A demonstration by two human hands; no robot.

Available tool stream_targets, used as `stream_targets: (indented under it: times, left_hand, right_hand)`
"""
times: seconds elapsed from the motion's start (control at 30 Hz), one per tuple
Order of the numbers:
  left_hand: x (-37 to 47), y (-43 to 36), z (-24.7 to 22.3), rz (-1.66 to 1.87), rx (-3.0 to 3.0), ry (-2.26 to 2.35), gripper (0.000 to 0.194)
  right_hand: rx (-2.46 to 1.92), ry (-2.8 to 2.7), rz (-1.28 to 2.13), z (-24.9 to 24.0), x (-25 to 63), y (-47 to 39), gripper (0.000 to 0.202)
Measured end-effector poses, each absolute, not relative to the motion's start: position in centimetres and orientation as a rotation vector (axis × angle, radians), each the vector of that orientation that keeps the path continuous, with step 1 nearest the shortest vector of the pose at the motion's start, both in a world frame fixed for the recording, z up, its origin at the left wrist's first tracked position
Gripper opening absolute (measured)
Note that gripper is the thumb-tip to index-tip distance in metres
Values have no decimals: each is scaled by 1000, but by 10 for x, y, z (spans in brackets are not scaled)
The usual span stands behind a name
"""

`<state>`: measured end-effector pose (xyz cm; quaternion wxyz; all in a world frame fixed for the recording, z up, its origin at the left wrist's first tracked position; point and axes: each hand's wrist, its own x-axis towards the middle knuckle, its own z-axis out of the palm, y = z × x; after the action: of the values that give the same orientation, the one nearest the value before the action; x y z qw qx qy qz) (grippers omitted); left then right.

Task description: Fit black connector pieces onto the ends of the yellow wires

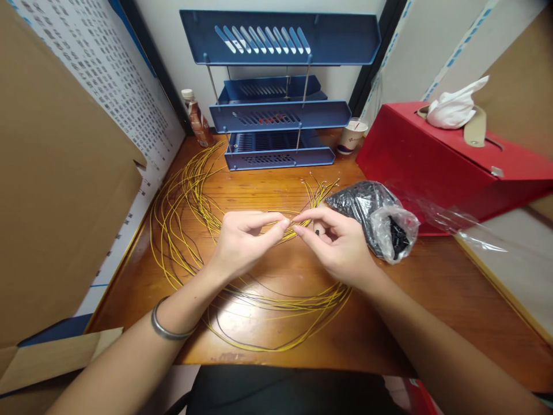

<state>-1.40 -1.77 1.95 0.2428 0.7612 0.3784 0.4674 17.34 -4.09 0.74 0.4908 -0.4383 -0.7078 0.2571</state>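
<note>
Over the middle of the table, my left hand (pixel 248 239) and my right hand (pixel 339 242) meet fingertip to fingertip. My left thumb and forefinger pinch a thin wire end; its exact tip is too small to make out. My right thumb and forefinger are pinched close beside it on the same wire, while a small black piece (pixel 317 232) shows within the curled fingers of that hand. Yellow and dark wires (pixel 190 190) lie in wide loose loops to the left, behind and below my hands. Several wire ends (pixel 319 187) fan out just behind my right hand.
Right of my right hand lies a clear plastic bag (pixel 367 213) with black contents. A red tissue box (pixel 432 167) stands behind it. At the back are a blue tiered rack (pixel 280 115), a paper cup (pixel 351 137) and a bottle (pixel 199 121). Cardboard (pixel 56 173) rises at the left.
</note>
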Motion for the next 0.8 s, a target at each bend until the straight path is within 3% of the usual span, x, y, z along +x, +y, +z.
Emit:
stream_targets:
  times: [0.8]
  left_hand:
    - [-10, -19, 19, 1282, 1909, 1028, 24]
  right_hand:
    - [-1068, -1692, 613, 4, 171, -43, 10]
